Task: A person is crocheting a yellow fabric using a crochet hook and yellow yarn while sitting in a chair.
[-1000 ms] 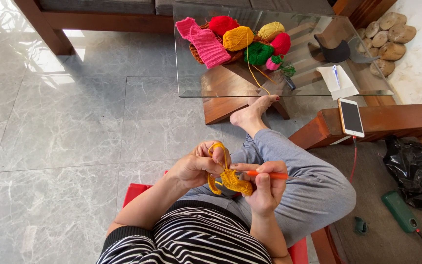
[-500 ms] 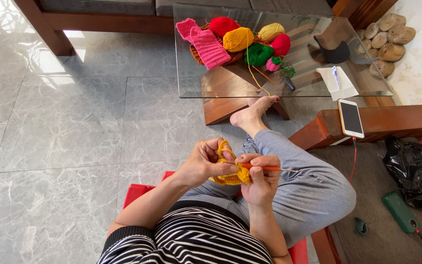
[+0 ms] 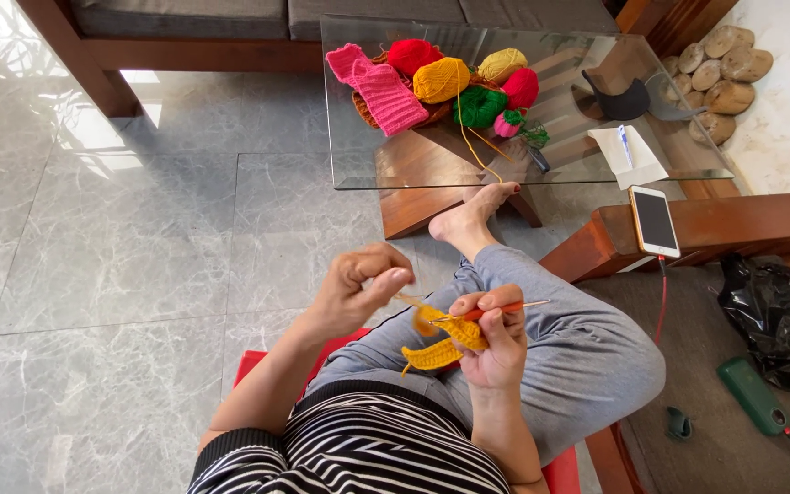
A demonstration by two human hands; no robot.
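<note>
My right hand [image 3: 494, 340] grips an orange-handled crochet hook [image 3: 496, 311] that points right, and pinches a small yellow crocheted piece [image 3: 441, 348] hanging below it. My left hand [image 3: 358, 289] is raised to the left, finger and thumb pinching a yellow yarn strand [image 3: 406, 299] that runs to the piece. Both hands hover over my lap, above a bent knee in grey trousers [image 3: 578, 352]. The yarn leads up to a yellow ball [image 3: 441, 80] on the glass table [image 3: 560, 169].
Red, green, pink and yellow yarn balls [image 3: 482, 105] and a pink knitted strip [image 3: 386, 91] lie on the table. A phone [image 3: 654, 221] rests on a wooden armrest at right. A black bag [image 3: 779, 316] and a green object [image 3: 753, 395] lie on the floor.
My left hand has let go of the yellow piece and pulled up and to the left, drawing the yarn taut. The right hand stays put with hook and piece.
</note>
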